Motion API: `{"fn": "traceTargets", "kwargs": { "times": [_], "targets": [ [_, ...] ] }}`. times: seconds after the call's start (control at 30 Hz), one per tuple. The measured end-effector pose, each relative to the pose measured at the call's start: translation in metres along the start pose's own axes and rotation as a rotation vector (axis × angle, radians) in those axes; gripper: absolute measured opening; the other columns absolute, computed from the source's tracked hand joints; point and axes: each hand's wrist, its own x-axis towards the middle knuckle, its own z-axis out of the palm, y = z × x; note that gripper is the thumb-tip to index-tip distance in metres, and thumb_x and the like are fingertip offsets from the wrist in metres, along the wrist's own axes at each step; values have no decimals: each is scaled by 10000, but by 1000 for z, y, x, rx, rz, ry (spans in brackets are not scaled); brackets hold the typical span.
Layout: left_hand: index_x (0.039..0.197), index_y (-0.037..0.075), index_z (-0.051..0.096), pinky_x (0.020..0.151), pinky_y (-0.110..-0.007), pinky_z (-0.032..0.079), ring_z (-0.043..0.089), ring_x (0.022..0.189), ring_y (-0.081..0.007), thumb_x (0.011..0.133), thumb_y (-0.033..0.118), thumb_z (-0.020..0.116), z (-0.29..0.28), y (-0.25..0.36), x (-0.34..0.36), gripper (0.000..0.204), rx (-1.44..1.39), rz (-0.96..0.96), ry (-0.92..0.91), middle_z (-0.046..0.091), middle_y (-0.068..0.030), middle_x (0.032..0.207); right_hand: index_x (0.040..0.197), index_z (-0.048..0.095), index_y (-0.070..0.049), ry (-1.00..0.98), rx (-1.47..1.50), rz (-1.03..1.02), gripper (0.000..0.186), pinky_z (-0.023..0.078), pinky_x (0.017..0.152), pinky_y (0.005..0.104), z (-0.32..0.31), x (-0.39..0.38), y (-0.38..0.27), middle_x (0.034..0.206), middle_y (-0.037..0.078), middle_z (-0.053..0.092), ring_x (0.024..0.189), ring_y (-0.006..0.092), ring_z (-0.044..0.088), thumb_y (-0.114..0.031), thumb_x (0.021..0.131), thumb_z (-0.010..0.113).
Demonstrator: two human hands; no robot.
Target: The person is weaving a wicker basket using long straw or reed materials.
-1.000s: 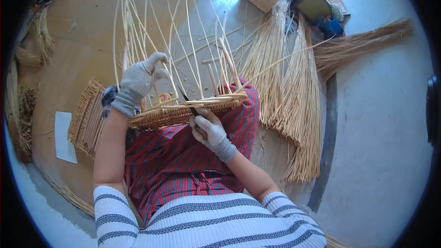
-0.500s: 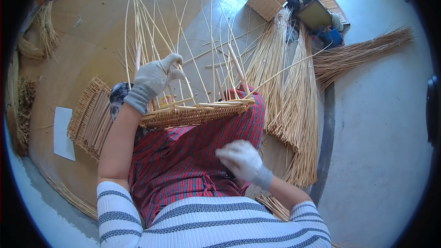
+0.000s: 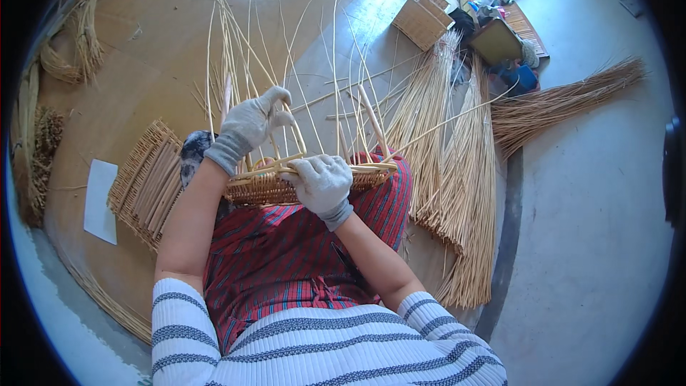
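Note:
A half-woven wicker basket (image 3: 250, 189) with long upright rods lies over my lap on a red striped apron (image 3: 271, 257). Above its left part, my gloved left hand (image 3: 250, 121) pinches a pale rod (image 3: 299, 139), bent where it meets the weave. My gloved right hand (image 3: 321, 186) has its fingers closed on the basket's upper woven edge, at the foot of that rod, and covers part of the weave. What lies under those fingers is hidden.
A woven mat of sticks (image 3: 143, 186) and a white sheet (image 3: 100, 200) lie at left. Long reed bundles (image 3: 457, 193) are at right, with another bundle (image 3: 557, 100) crosswise. Behind them are wicker boxes (image 3: 421, 21) and piled odds and ends (image 3: 500, 43).
A dark blade was in my right hand at the rim. That hand dropped to my lap, then rose back to the rim without a visible blade. My left hand moved slightly right.

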Motion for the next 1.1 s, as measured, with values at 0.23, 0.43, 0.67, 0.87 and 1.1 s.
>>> {"fn": "traceTargets", "kwargs": {
  "times": [0.23, 0.43, 0.67, 0.87, 1.1],
  "targets": [
    [1177, 232, 489, 641, -457, 459, 633, 672, -374, 915, 553, 573, 1, -3, 2, 423, -28, 85, 79, 545, -135, 629, 841, 665, -126, -42, -25, 56, 200, 469, 650, 371, -1, 4, -3, 737, 20, 649, 709, 216, 638, -277, 759, 767],
    [1183, 226, 484, 623, -457, 457, 635, 671, -364, 916, 547, 576, 2, -5, 2, 428, -58, 63, 56, 547, -133, 627, 891, 653, -111, -150, -9, -36, 184, 478, 668, 383, -3, 10, -6, 741, 30, 648, 723, 241, 645, -192, 752, 742],
    [1202, 228, 474, 614, -453, 466, 643, 664, -347, 914, 504, 608, 4, -1, 2, 421, -44, 109, 118, 546, -113, 613, 900, 648, -99, -19, 35, 1, 212, 476, 629, 387, 2, 4, -6, 765, 24, 670, 717, 239, 664, -128, 710, 736],
    [1201, 225, 475, 630, -452, 479, 668, 714, -355, 921, 487, 608, 9, -6, 0, 406, 49, 130, 120, 600, -130, 655, 941, 638, -81, 266, 280, 526, 160, 480, 641, 372, 11, 10, -12, 737, 51, 650, 675, 236, 644, -47, 788, 665],
    [1185, 220, 488, 666, -469, 480, 672, 774, -377, 908, 552, 578, 6, -3, 9, 441, 54, 84, 48, 639, -151, 736, 1029, 675, -45, -44, 550, 103, 170, 458, 930, 406, -43, 11, 13, 974, 136, 678, 988, 270, 643, -135, 909, 595]
  ]
}}
